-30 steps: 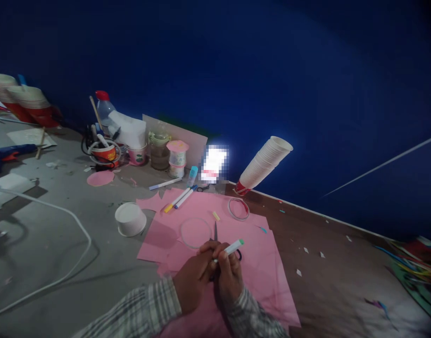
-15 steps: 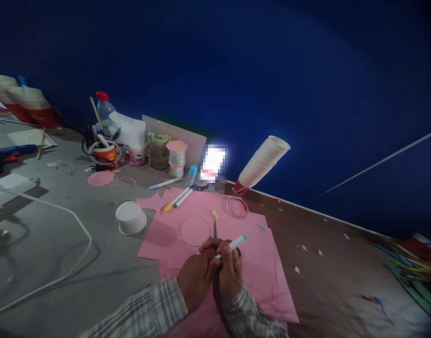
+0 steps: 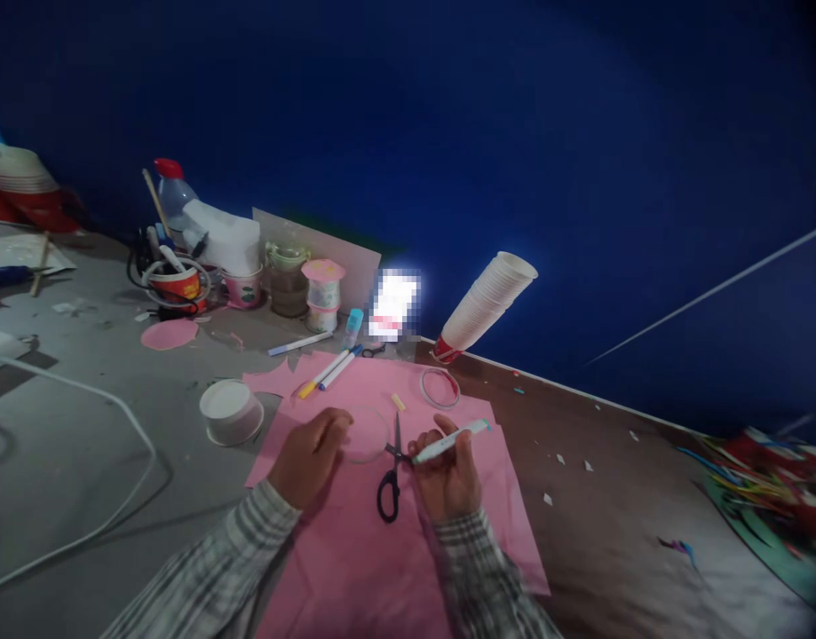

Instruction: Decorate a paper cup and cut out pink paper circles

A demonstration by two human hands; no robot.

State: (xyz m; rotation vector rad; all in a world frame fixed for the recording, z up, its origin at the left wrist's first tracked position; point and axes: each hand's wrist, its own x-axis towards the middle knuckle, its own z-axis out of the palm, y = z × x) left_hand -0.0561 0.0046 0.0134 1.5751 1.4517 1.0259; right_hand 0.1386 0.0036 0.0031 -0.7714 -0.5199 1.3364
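My right hand [image 3: 447, 470] grips a white marker pen [image 3: 451, 441] with green ends, held aslant above the pink paper [image 3: 354, 559]. My left hand [image 3: 314, 453] is at the left edge of a pale ring-shaped outline [image 3: 389, 433] on the paper. Its fingers are curled together; whether they hold anything is hidden. Between the hands lies a pair of scissors [image 3: 395, 470] with black handles, blades pointing away from me. Further back on the paper are a second ring [image 3: 440, 389], a small yellowish piece [image 3: 398, 403] and two markers, one yellow [image 3: 322, 374] and one blue [image 3: 341, 368].
A white paper tub [image 3: 231, 412] stands left of the paper. Behind are a tall leaning stack of paper cups [image 3: 486, 306], a blurred bright screen [image 3: 394, 303], decorated cups [image 3: 323, 297] and a jar [image 3: 288, 282]. A white cable [image 3: 131, 417] loops across the left; colourful strips [image 3: 767, 479] lie right.
My hands have come apart: the left moved left to the ring-shaped outline, the right moved slightly right with the marker. The scissors between them are now uncovered. The view shifted slightly.
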